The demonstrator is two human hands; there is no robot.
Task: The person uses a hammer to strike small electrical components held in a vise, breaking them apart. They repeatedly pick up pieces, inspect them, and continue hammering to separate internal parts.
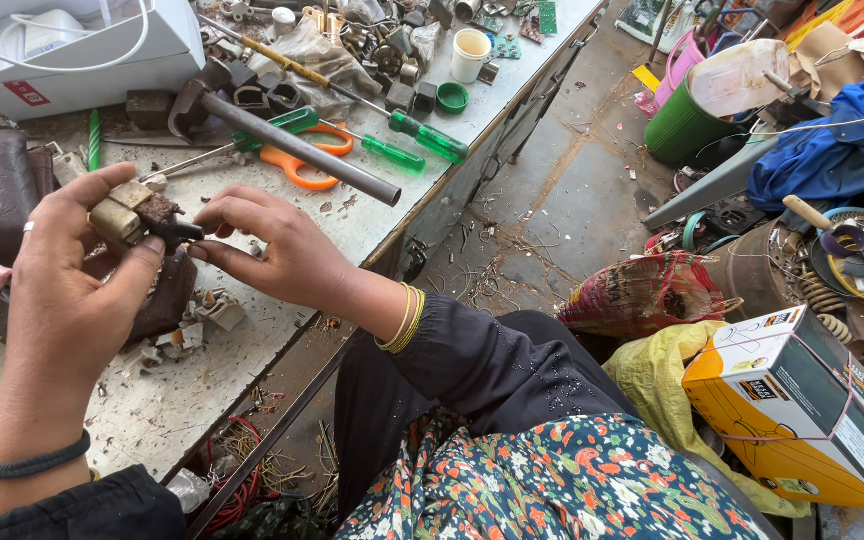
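Observation:
My left hand (72,270) holds a small brass-coloured block with a dark rusty part (140,215) above the worn workbench (372,225). My right hand (277,250) pinches the dark end of that part with its fingertips. A grey metal hammer (292,145) lies just beyond my right hand. Orange-handled scissors (302,165) and two green-handled screwdrivers (422,140) lie behind it.
A white box (82,55) stands at the back left, a white cup (470,52) and small metal parts at the back. Right of the bench are a green bucket (682,125), blue cloth (832,150), an orange-and-white carton (802,410) and scattered scrap on the floor.

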